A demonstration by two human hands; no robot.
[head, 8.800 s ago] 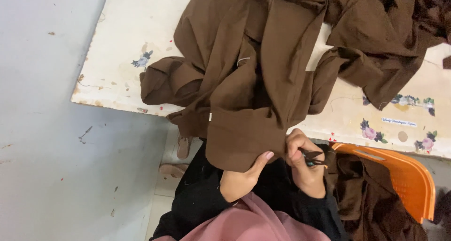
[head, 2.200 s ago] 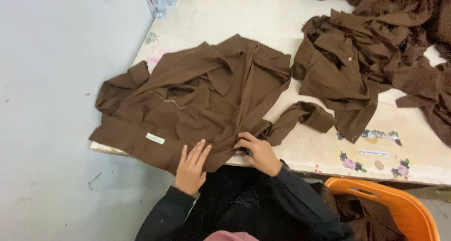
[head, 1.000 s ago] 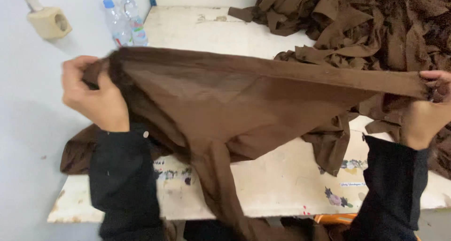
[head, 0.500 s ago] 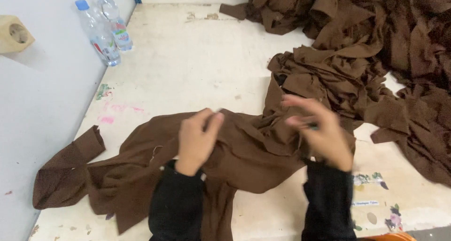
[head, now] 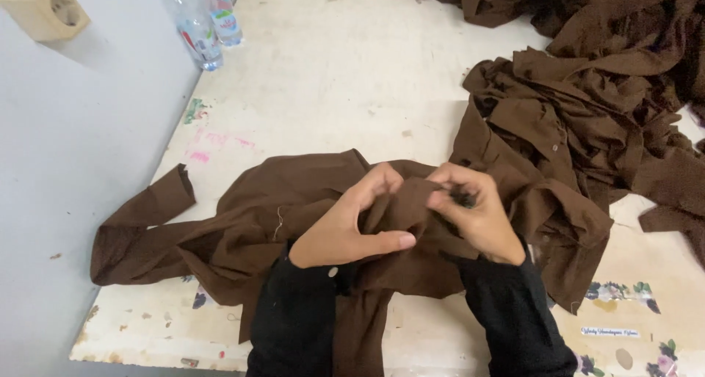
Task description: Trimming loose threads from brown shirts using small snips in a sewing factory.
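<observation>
Table: a worn cream table (head: pixel 352 76) carries everything; its left edge runs along a pale grey wall, and its near edge shows small flower stickers at the right.
Heap of garments: a big pile of brown garments (head: pixel 602 98) covers the far right corner and spreads down the right side, reaching almost to the near edge.
Brown garment: one brown garment (head: pixel 242 223) lies crumpled along the near edge, left of the heap and touching it. One sleeve trails toward the left edge; another part hangs over the near edge between the two black sleeves of the person.
Left hand: the left hand (head: pixel 352 226) is closed on a raised fold at the middle of the garment, thumb lying across the front of the cloth, fingers curled behind it.
Right hand: the right hand (head: pixel 474 219) pinches the same fold from the right side, just beside the left hand, fingertips nearly meeting. A small dark thing sits between its fingers; what it is cannot be told.
Bottles: two clear plastic bottles (head: pixel 202 21) stand at the far left edge, against the wall, well apart from the hands.
Socket: a beige wall socket (head: pixel 44 10) sits on the wall beyond the left edge.
</observation>
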